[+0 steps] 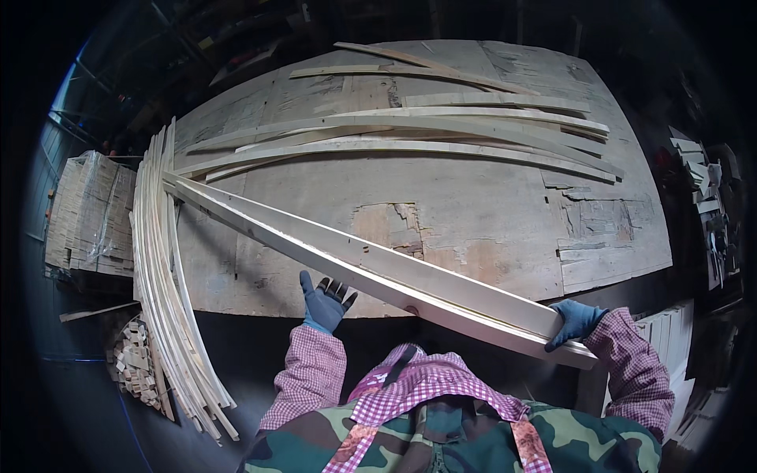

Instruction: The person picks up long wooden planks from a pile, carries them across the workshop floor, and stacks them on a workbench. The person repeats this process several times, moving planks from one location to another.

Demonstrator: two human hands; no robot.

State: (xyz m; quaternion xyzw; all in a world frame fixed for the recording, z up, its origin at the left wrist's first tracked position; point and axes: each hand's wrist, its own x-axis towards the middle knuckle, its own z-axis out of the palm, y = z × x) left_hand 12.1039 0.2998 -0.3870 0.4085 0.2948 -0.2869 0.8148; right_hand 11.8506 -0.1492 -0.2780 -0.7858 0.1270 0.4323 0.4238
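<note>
Two long pale wooden strips [355, 276] run diagonally over the near edge of the worn plywood table [315, 197], close together with a narrow gap between them. At their near right end, my right hand [577, 322], in a blue glove, is closed around the strips. My left hand [325, 306], in a glove with dark fingertips, is held open beside the nearer strip, fingers spread and nothing in it. The strips' far left ends lie by a bundle of long thin strips [162, 260] that hangs past the table's left edge.
Several loose strips [410, 146] lie across the far half of the table. A wrapped stack of wood pieces [95, 213] stands at the left, above a pile of cut blocks [136, 363]. Pale boards [666, 339] are stacked at the lower right.
</note>
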